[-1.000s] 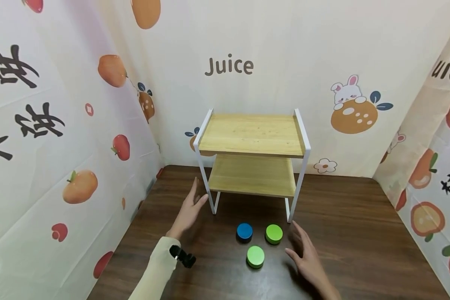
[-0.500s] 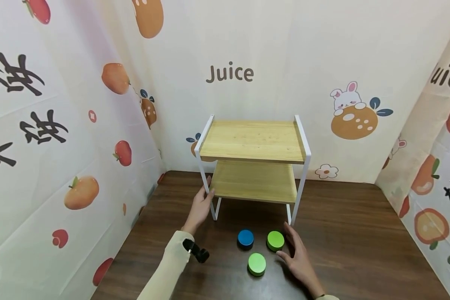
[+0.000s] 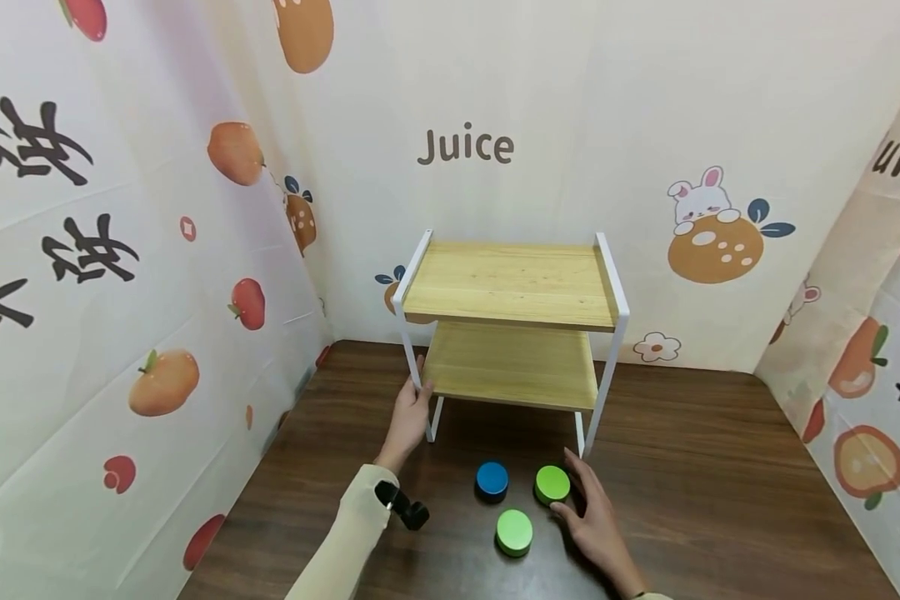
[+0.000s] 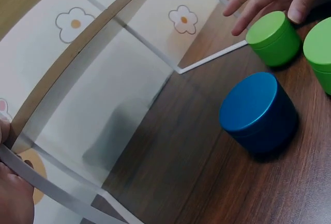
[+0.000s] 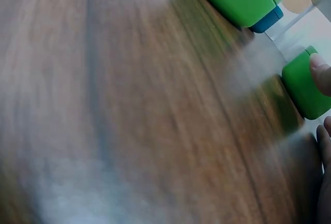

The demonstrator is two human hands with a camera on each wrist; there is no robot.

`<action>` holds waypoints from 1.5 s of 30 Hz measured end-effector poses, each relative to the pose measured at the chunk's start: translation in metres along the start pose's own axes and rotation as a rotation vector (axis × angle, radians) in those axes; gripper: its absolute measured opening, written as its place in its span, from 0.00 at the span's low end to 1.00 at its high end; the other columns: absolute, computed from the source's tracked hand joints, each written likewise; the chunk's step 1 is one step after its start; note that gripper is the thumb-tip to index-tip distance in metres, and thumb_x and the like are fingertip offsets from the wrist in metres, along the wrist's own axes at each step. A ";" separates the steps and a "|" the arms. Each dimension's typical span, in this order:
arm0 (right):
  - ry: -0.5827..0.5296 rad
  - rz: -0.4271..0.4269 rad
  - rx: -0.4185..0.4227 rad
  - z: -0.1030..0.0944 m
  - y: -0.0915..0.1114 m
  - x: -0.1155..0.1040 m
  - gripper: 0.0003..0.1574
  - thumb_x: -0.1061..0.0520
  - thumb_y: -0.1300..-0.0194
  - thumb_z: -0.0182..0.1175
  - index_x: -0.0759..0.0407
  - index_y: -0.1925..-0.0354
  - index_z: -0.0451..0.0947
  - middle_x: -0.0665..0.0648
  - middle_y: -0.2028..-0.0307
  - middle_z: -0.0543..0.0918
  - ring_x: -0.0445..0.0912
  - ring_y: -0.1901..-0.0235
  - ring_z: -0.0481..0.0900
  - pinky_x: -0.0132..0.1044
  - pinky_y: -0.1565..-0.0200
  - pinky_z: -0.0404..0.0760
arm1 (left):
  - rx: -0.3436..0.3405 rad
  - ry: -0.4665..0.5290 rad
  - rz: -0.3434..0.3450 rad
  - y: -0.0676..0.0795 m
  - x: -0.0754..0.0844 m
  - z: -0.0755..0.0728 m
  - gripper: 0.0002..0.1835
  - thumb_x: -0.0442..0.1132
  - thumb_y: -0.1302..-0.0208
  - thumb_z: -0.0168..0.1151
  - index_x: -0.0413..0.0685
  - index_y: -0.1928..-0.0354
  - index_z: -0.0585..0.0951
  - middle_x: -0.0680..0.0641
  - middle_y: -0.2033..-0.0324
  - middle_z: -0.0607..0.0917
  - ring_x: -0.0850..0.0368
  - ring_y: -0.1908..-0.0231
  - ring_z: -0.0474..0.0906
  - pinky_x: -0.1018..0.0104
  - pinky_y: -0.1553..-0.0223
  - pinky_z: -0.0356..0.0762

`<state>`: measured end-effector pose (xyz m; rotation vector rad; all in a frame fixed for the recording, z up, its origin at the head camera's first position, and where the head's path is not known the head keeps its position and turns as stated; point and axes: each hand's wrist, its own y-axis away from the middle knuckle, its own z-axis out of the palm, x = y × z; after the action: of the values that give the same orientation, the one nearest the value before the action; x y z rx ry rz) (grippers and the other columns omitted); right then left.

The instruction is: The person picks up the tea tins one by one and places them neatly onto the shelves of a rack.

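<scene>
A two-tier wooden shelf with a white frame (image 3: 512, 283) stands at the back of the table. My left hand (image 3: 407, 421) holds its front left leg, thumb on the near side; in the left wrist view only part of that hand (image 4: 14, 195) shows at the edge. My right hand (image 3: 591, 517) is beside the far green round tin (image 3: 552, 485), its thumb and fingers spread on either side. In the left wrist view, a gap shows between the fingers and this tin (image 4: 274, 40). A blue round tin (image 3: 492, 481) and a lighter green tin (image 3: 513, 533) stand close by.
The dark wooden table (image 3: 720, 500) extends on both sides of the shelf. Printed cloth walls (image 3: 540, 100) enclose it at the back, left and right. A black wrist camera (image 3: 401, 504) is strapped over the left sleeve.
My left hand has moved right and taken hold of the shelf's left leg. My right hand has moved left to the far green tin. The tins and shelf stay in place.
</scene>
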<state>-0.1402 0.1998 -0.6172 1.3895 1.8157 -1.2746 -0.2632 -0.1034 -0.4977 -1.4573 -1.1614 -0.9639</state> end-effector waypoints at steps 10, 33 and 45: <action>0.059 0.026 0.014 0.001 -0.005 -0.003 0.60 0.72 0.47 0.69 0.41 0.26 0.54 0.57 0.31 0.65 0.51 0.35 0.67 0.17 0.42 0.63 | 0.005 0.015 -0.011 -0.004 0.003 0.003 0.30 0.40 0.23 0.44 0.47 0.24 0.51 0.47 0.25 0.54 0.46 0.26 0.48 0.48 0.29 0.48; 0.167 -0.020 0.038 -0.002 -0.003 -0.003 0.56 0.69 0.48 0.71 0.44 0.27 0.58 0.56 0.36 0.73 0.48 0.36 0.68 0.12 0.41 0.52 | -0.044 0.008 -0.010 -0.002 0.016 0.005 0.30 0.39 0.22 0.40 0.43 0.24 0.47 0.40 0.25 0.50 0.41 0.26 0.45 0.44 0.30 0.48; 0.212 0.006 0.018 0.007 0.004 -0.004 0.43 0.66 0.46 0.71 0.51 0.34 0.71 0.49 0.40 0.76 0.48 0.41 0.73 0.14 0.44 0.57 | -0.026 0.031 -0.041 0.004 0.003 0.001 0.29 0.40 0.21 0.38 0.48 0.23 0.46 0.42 0.24 0.50 0.40 0.26 0.46 0.42 0.31 0.51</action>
<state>-0.1365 0.1916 -0.6185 1.5906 1.9405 -1.1810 -0.2587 -0.1025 -0.4957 -1.4393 -1.1643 -1.0305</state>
